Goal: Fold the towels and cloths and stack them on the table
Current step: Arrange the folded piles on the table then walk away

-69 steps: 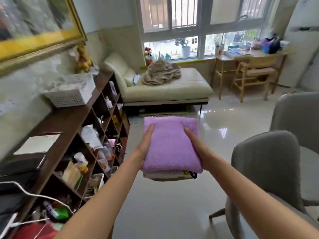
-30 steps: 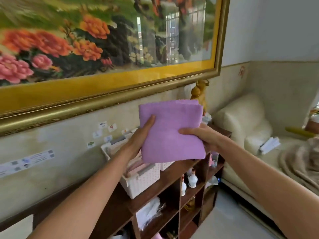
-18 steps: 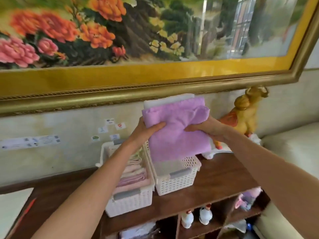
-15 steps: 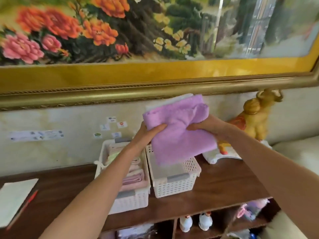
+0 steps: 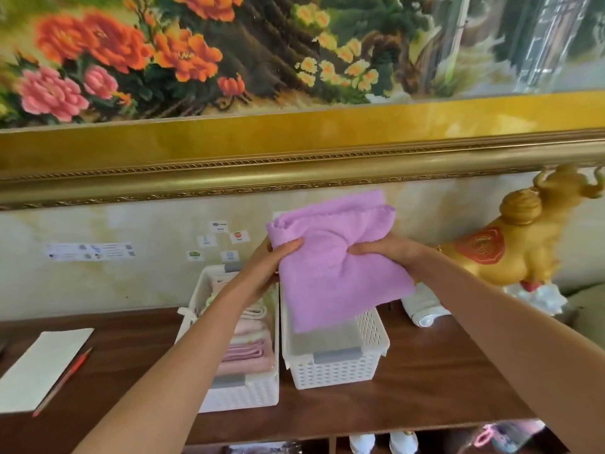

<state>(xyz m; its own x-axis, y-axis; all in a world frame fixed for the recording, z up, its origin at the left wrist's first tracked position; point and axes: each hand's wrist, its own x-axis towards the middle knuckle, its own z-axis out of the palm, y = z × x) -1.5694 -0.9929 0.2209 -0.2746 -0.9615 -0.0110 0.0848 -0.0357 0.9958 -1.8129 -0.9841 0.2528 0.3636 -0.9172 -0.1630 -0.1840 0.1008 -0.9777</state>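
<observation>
A folded purple towel (image 5: pixel 337 276) hangs tilted in the air above a white perforated basket (image 5: pixel 337 368) on the brown shelf top (image 5: pixel 435 381). My left hand (image 5: pixel 268 267) grips its left edge with the thumb on top. My right hand (image 5: pixel 383 253) grips its right side, bunching the cloth. A second white basket (image 5: pixel 235 391) to the left holds several folded pink and cream cloths (image 5: pixel 248 352). Any cloth under the purple towel is hidden.
A large gold-framed flower picture (image 5: pixel 294 152) hangs on the wall just above. A golden ox figurine (image 5: pixel 523 244) stands at the right of the shelf, with a white rolled item (image 5: pixel 422 309) beside it. A white paper (image 5: pixel 42 368) and red pen (image 5: pixel 65 378) lie at the left.
I carried the folded towel stack from the room's middle to the shelf. Both hands now hold the purple towel lower and closer over the right basket.
</observation>
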